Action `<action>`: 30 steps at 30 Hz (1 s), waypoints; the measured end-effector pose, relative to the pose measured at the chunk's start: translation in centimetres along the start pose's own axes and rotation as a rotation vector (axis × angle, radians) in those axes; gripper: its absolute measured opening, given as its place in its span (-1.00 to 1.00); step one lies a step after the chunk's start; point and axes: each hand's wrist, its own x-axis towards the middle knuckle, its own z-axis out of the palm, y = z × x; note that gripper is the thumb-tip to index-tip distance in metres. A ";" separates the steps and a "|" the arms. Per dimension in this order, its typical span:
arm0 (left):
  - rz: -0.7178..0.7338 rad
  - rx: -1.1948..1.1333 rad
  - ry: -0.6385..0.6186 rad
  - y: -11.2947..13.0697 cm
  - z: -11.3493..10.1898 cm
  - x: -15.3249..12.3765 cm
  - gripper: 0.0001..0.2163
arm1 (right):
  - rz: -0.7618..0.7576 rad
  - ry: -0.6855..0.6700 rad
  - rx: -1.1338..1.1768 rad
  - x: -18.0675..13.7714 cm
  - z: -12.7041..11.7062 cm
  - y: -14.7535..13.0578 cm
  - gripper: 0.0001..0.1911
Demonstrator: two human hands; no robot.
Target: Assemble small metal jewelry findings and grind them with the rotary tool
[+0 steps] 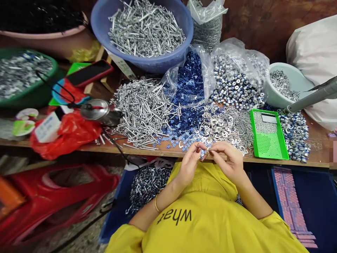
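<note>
My left hand point(190, 162) and my right hand point(226, 158) meet at the front edge of the wooden table point(168, 151), fingertips pinched together on a small metal part point(206, 150) between them. Just beyond the fingers lie a heap of curved silver pieces point(218, 126) and scattered small blue plastic parts point(181, 131). A pile of silver pins point(143, 110) lies to the left of those. Which kind of piece my fingers hold is too small to make out.
A blue basin of pins point(143, 28) stands at the back, with bags of blue parts point(191, 79) and silver rollers point(235, 82). A green tray point(267, 135) sits at right. Below the table a blue crate holds assembled parts point(147, 184). A red stool point(60, 193) is at left.
</note>
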 end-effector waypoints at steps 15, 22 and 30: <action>-0.056 0.131 0.101 -1.3 -1.5 0.1 -0.72 | 0.353 -0.045 -0.235 -2.0 -3.3 6.2 -0.83; -0.088 0.181 0.143 -2.5 -1.8 0.4 -0.69 | 0.440 -0.205 -0.596 -5.1 -1.9 9.7 -0.86; -0.051 0.234 0.118 -2.5 -1.6 0.3 -0.71 | 0.413 -0.132 -0.496 -4.2 -1.5 8.7 -0.91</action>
